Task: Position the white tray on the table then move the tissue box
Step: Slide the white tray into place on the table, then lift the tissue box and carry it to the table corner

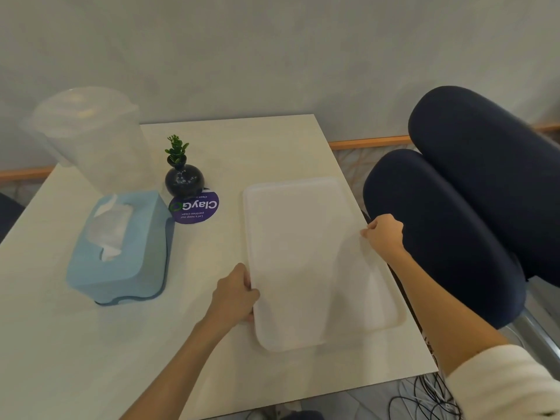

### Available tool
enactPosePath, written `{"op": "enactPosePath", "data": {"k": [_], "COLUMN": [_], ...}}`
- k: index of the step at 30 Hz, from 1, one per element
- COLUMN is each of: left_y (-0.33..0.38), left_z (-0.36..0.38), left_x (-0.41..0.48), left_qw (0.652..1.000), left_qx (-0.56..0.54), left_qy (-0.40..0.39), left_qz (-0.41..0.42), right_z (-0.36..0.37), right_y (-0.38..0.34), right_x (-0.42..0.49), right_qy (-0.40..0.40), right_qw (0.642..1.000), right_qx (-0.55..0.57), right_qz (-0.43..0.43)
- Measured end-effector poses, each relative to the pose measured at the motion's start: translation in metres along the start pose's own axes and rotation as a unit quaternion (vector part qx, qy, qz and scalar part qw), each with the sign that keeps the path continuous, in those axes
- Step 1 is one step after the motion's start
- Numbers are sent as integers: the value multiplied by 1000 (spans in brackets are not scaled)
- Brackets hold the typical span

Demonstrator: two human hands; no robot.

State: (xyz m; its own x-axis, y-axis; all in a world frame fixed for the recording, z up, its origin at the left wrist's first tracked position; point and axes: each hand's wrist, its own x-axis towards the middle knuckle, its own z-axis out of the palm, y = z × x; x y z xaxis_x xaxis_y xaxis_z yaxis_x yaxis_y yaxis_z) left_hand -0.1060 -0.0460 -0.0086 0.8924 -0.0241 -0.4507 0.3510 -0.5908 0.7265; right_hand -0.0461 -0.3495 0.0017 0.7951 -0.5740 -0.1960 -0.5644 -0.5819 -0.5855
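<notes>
The left hand [235, 294], low in the centre of the frame, is closed on the left long edge of the white tray [303, 256], fingers curled under the rim and thumb along its top. The right hand [384, 236], right of centre, is pinched shut on the tray's opposite long edge, near the right border of the table [75, 344]. The tray spans the space between the two hands and looks smeared by motion, so whether it lies flat on the tabletop or is lifted slightly cannot be told. To the left of the tray, well apart from it, the light blue tissue box [121, 253] stands on the table with a white tissue poking from its top slot. Just beyond the box, toward the upper middle, a round purple sticker [194, 209] lies flat, and a small dark vase [184, 179] with a green sprig sits at its far edge. In the upper left a clear plastic jug [91, 134] stands behind the tissue box. At the right side of the frame a dark blue padded chair [469, 207] sits beside the table, and black cables [424, 401] lie on the floor at the lower right.
</notes>
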Motion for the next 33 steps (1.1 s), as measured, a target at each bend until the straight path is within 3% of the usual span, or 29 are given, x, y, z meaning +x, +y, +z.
{"op": "enactPosePath", "data": {"k": [13,16,21,24,26,33], "left_y": [1,3,13,13,9,-43], "left_z": [-5,-16,-73,-123,-153,-207], "left_x": [-2,-7,-27,-43,-55,-54], "left_qw": [999,996,996,999,994,927], "left_qx": [-29,-52,27,-28,-100,-152], "left_qy": [-26,-62,-87,-36,40,342], "left_qz": [-2,-22,-10,19,34,28], "right_z": [0,-3,-6,-1,7,77], "right_y": [-4,-10,-54,-102,-135,-245], "right_x": [6,1,-15,-32,-46,-100], "right_qy": [-35,-37,14,-32,-81,-254], "right_qw": [998,995,983,970,955,875], "right_qx": [-52,-89,-139,-90,-71,-38], "right_qz": [12,9,-121,-225,-275,-411]}}
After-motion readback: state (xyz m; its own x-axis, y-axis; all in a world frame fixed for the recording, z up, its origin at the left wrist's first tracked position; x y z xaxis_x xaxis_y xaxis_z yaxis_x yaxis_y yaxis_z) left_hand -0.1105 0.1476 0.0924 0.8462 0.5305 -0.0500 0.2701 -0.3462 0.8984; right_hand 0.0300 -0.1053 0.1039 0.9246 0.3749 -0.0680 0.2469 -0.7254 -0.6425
